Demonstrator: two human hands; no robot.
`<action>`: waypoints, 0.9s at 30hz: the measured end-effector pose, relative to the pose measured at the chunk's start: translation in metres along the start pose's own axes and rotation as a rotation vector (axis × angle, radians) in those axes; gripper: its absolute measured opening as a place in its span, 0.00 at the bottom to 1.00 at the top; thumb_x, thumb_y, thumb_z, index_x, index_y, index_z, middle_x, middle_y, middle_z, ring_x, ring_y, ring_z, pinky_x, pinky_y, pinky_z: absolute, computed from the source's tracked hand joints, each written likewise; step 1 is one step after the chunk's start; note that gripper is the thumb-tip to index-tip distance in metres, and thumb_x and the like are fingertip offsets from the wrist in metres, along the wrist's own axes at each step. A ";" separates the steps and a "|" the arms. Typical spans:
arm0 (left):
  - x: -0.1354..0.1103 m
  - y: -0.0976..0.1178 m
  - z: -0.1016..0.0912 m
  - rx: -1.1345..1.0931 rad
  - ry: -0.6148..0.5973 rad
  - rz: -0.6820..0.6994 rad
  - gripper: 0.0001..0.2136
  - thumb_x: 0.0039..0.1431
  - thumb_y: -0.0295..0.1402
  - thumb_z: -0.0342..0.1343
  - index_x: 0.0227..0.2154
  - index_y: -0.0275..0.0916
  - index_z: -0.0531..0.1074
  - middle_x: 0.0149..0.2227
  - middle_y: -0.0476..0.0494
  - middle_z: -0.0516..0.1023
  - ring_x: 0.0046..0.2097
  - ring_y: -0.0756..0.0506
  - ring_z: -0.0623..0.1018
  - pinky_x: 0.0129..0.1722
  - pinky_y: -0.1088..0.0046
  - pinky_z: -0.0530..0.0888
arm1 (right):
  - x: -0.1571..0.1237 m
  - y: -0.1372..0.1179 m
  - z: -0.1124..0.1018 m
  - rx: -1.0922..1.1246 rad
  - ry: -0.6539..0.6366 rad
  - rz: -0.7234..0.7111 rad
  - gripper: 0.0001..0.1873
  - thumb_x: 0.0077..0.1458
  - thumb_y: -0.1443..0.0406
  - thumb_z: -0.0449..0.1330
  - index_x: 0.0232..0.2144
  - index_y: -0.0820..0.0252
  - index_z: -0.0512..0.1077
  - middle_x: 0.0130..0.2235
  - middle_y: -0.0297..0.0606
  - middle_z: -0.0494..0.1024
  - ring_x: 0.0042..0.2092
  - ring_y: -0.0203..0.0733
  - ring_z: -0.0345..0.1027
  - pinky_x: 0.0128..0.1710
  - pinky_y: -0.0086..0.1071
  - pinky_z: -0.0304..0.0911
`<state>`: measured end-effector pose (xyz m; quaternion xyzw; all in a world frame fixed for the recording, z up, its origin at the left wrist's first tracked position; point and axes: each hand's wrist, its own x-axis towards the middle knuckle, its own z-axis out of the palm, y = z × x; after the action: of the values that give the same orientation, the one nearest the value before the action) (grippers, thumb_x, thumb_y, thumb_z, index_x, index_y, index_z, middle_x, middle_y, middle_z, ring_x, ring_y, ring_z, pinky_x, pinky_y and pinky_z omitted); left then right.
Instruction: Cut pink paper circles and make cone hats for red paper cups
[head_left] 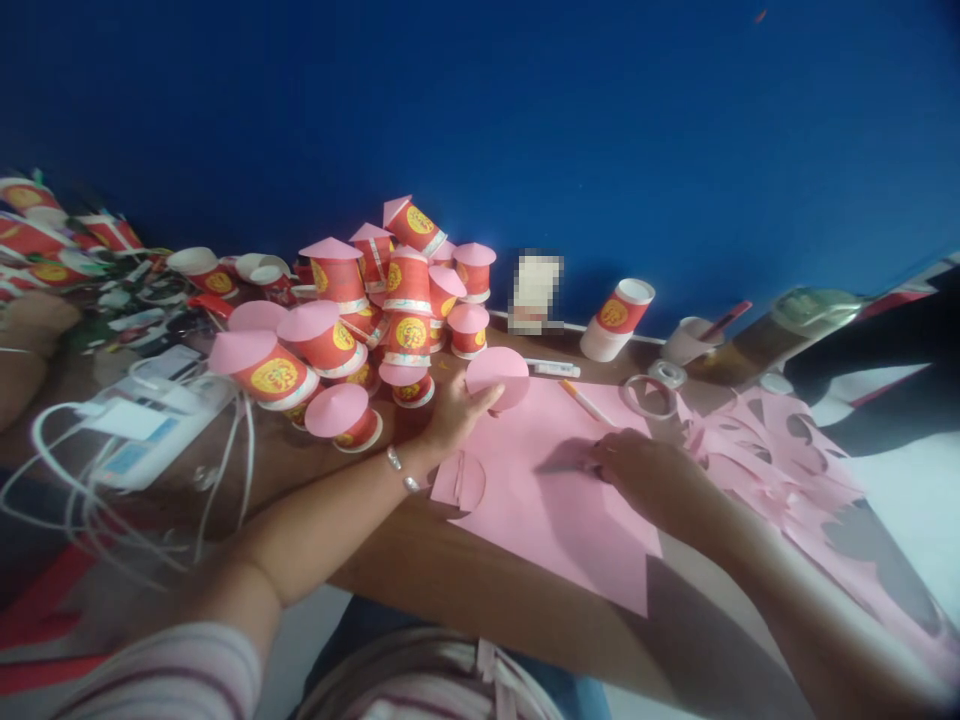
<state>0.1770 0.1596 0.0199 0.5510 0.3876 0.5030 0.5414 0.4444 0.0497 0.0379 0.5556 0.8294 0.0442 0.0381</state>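
Observation:
My left hand (456, 412) pinches a round pink paper disc (498, 376) just above the table, close to the pile of red paper cups (375, 320) topped with pink paper cones. Fingers down, my right hand (637, 472) rests on a large pink paper sheet (555, 500); whether it holds anything I cannot make out. A second cut pink disc (459, 480) lies at the sheet's left edge, near my left wrist.
A tape roll (649, 396), a pencil (586, 402) and a white marker (553, 368) lie behind the sheet. Pink paper scraps with cut-out holes (780, 450) spread to the right. A white device with cables (142, 430) sits left. Another person's hand (30, 330) is at far left.

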 end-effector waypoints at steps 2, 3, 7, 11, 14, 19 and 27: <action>-0.001 0.001 0.002 0.000 -0.026 0.015 0.22 0.54 0.43 0.68 0.47 0.37 0.72 0.39 0.43 0.80 0.38 0.45 0.79 0.34 0.72 0.75 | 0.005 -0.002 -0.006 0.050 0.050 0.073 0.12 0.62 0.72 0.57 0.36 0.57 0.81 0.38 0.47 0.83 0.42 0.51 0.77 0.36 0.36 0.65; -0.002 0.001 0.003 0.002 -0.038 0.029 0.23 0.55 0.42 0.68 0.49 0.37 0.72 0.42 0.42 0.81 0.41 0.45 0.79 0.37 0.72 0.76 | 0.009 -0.005 -0.009 0.124 0.096 0.129 0.10 0.64 0.68 0.58 0.37 0.57 0.81 0.38 0.47 0.83 0.41 0.51 0.77 0.36 0.37 0.66; -0.003 -0.005 0.007 -0.013 -0.077 0.053 0.25 0.53 0.41 0.69 0.50 0.36 0.71 0.46 0.39 0.80 0.47 0.42 0.79 0.47 0.67 0.76 | 0.040 -0.024 -0.015 0.723 0.262 0.284 0.17 0.61 0.52 0.63 0.45 0.54 0.80 0.37 0.39 0.83 0.33 0.42 0.75 0.31 0.35 0.67; -0.005 -0.009 0.006 0.006 -0.111 0.033 0.25 0.52 0.42 0.70 0.48 0.35 0.72 0.46 0.37 0.80 0.47 0.41 0.79 0.48 0.64 0.76 | 0.075 -0.043 -0.009 1.145 0.313 0.271 0.18 0.57 0.49 0.63 0.31 0.57 0.77 0.32 0.37 0.81 0.32 0.39 0.72 0.32 0.33 0.66; -0.005 -0.005 0.002 0.063 -0.130 0.048 0.19 0.57 0.45 0.66 0.43 0.36 0.75 0.42 0.40 0.80 0.44 0.43 0.78 0.46 0.67 0.74 | 0.086 -0.047 -0.002 1.141 0.302 0.273 0.17 0.58 0.53 0.61 0.24 0.57 0.72 0.26 0.34 0.76 0.28 0.37 0.67 0.30 0.32 0.62; 0.003 0.001 -0.003 0.131 -0.068 0.009 0.16 0.55 0.47 0.65 0.28 0.39 0.72 0.28 0.50 0.73 0.31 0.49 0.71 0.35 0.72 0.70 | 0.080 -0.046 0.009 1.038 0.282 0.193 0.10 0.57 0.60 0.62 0.26 0.57 0.72 0.30 0.36 0.79 0.31 0.40 0.71 0.33 0.35 0.66; 0.008 -0.005 -0.005 0.177 -0.031 0.031 0.14 0.53 0.42 0.63 0.24 0.38 0.70 0.25 0.52 0.69 0.29 0.50 0.66 0.33 0.72 0.65 | 0.076 -0.056 0.017 1.140 0.476 0.195 0.13 0.60 0.53 0.62 0.32 0.56 0.73 0.38 0.41 0.77 0.37 0.43 0.72 0.34 0.36 0.71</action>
<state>0.1742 0.1687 0.0157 0.6103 0.4134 0.4664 0.4889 0.3654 0.0995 0.0136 0.5366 0.6538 -0.2796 -0.4543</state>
